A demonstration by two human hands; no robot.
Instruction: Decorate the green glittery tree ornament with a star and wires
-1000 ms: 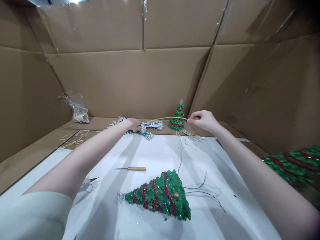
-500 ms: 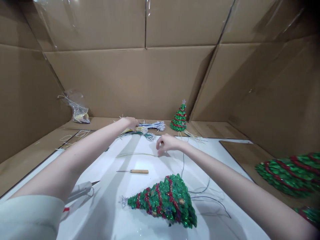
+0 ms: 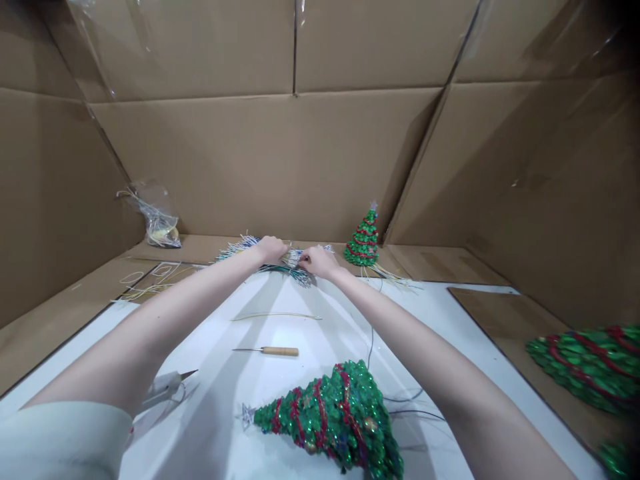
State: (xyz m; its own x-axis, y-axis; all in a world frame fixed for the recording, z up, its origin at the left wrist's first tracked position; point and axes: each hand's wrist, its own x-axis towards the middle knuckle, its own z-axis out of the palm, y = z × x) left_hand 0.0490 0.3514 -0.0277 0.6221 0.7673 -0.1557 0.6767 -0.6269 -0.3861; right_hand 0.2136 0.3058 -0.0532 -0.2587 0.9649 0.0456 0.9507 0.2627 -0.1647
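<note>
At the far edge of the white table, my left hand [image 3: 274, 248] is closed on a bundle of thin wires [image 3: 236, 248] with pale ends. Beside it, my right hand [image 3: 319, 261] pinches at the wires' right-hand ends; exactly how many it grips is hidden. A green wire bundle [image 3: 280, 269] lies just below both hands. One yellowish wire [image 3: 277, 315] rests alone on the table, with a wooden-handled awl [image 3: 280, 351] nearer me. Closest lies a glittery green Christmas tree [image 3: 330, 420] on its side, red garland around it, star to the left, dark wires from its base.
A small Christmas tree [image 3: 363, 240] stands at the back, pale wires at its foot. Another tree [image 3: 590, 367] lies at right on cardboard. A glue gun [image 3: 167, 387] is partly under my left forearm. Back left are a plastic bag [image 3: 161, 223] and loose wires [image 3: 150, 283]. Cardboard walls [image 3: 225, 167] surround the table.
My right hand has left the single yellow wire on the table and moved up and left to the bundles. My left hand has shifted slightly right.
</note>
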